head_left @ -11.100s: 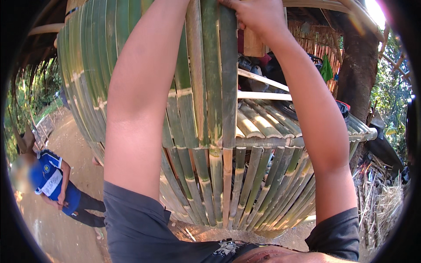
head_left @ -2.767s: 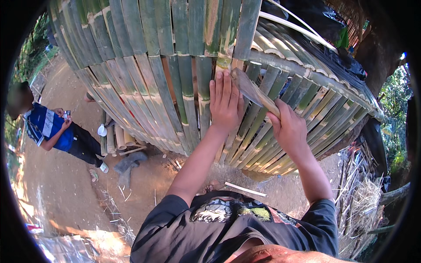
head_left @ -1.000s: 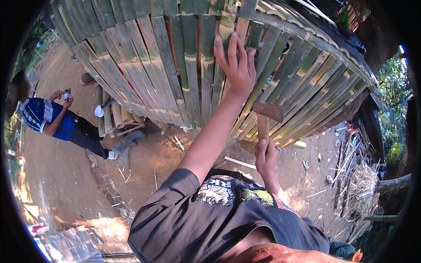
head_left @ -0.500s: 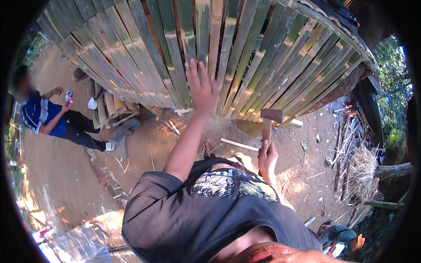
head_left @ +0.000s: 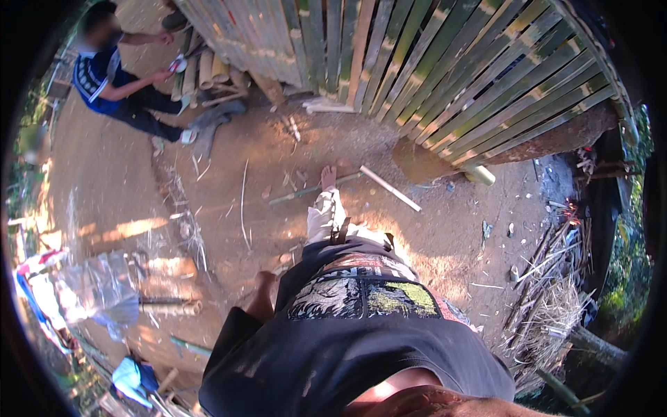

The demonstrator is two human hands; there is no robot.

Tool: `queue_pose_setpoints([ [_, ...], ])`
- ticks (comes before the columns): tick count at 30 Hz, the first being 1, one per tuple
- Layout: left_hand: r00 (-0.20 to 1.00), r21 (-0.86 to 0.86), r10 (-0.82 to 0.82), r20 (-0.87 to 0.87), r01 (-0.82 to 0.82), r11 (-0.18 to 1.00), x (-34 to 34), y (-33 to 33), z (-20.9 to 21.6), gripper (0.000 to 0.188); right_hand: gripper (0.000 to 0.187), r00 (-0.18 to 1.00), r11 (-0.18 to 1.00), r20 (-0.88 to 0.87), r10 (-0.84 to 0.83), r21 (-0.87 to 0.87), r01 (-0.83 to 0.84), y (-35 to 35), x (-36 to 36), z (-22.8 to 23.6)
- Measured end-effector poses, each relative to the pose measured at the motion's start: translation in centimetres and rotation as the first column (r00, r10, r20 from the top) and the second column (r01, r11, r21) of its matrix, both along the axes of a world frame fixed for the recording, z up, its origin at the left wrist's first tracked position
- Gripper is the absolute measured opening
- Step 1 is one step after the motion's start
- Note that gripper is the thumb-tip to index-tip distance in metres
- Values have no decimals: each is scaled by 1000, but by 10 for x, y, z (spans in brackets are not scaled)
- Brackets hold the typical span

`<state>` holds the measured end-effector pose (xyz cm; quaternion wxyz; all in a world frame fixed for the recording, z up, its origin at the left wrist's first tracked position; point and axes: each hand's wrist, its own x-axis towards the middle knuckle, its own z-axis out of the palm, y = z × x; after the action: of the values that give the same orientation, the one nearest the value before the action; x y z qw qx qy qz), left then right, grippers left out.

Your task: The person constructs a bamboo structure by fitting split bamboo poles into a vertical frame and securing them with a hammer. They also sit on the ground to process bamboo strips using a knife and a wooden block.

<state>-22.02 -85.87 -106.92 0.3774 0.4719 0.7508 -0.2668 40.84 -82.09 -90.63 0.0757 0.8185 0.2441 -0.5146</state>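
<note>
My left arm hangs low at my side, and only a short stretch of bare forearm [head_left: 261,299] shows below the dark sleeve. At its far end my left hand [head_left: 266,278] is barely visible against the ground; its fingers cannot be made out. My right hand is out of sight, hidden by my body and shirt, and no hammer shows. Ahead stands a curved panel of upright green bamboo slats [head_left: 417,62], with narrow gaps between them. Neither arm reaches toward it. A pale bamboo strip [head_left: 390,188] lies on the ground before my bare foot [head_left: 328,178].
At the far left a person [head_left: 114,76] in a blue top holds a small object. Cut bamboo lengths [head_left: 206,69] lie beside the panel. To the right, a heap of sticks and straw [head_left: 552,306] lies near a small fire [head_left: 571,211]. Clear plastic sheeting [head_left: 101,288] is at left.
My left hand has come down off the bamboo slats to my side. The right hand and its hammer have gone out of view. My body has turned and moved back from the panel.
</note>
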Motion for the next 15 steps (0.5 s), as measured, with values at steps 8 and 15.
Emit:
queue_pose_setpoints([
  [8,916,228,387,106,-401,887,104,-115,71,35,51,993,995,-69,-93,-36,90,-11,41,-14],
  [15,797,558,452,400,-604,570,149,77,103,36,44,926,882,-148,-348,284,377,121,27,-58],
])
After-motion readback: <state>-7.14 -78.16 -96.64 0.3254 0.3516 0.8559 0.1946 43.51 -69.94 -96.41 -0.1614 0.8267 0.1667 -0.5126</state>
